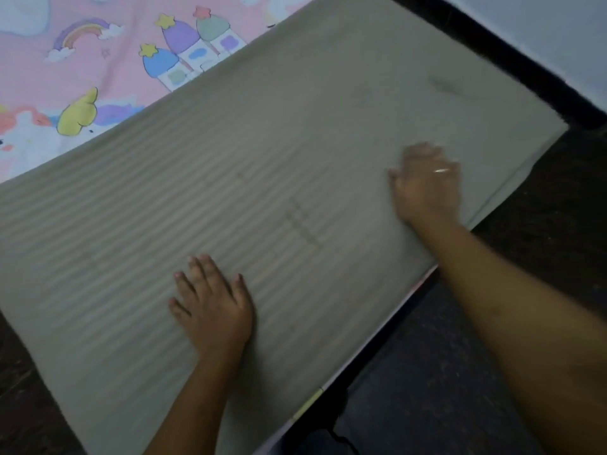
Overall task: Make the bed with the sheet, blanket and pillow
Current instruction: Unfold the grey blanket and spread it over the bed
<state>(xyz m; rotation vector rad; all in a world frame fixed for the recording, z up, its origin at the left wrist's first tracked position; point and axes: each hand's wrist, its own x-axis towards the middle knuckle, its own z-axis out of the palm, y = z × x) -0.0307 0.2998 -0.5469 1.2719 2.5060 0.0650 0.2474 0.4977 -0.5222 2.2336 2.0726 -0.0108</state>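
Dark floor (460, 372) frames the near and right sides of the bed, and on the far left a pink sheet (82, 77) printed with rainbows and castles is spread flat on the mattress. Over it lies a grey-beige striped blanket (262, 142), folded into a broad rectangle that runs from near left to far right, and we're in the smoothing step by the look of it. Left hand (213, 307) is down flat near the middle of the near edge, fingers spread, palm on the cloth, grasping nothing. Moving right, the right hand (427, 185) is blurred, so it's on the move, lying open on the blanket towards the right corner, a ring (441, 171) showing, nothing held there either. So the blanket sits under both palms, not between any fingers. To do this well, I'd say keep the left hand pressing as an anchor while the right sweeps outward to the corner, pushing creases off the edge, not back into the middle. That far right corner droops a little over the side and wants squaring. No pillow in view yet.
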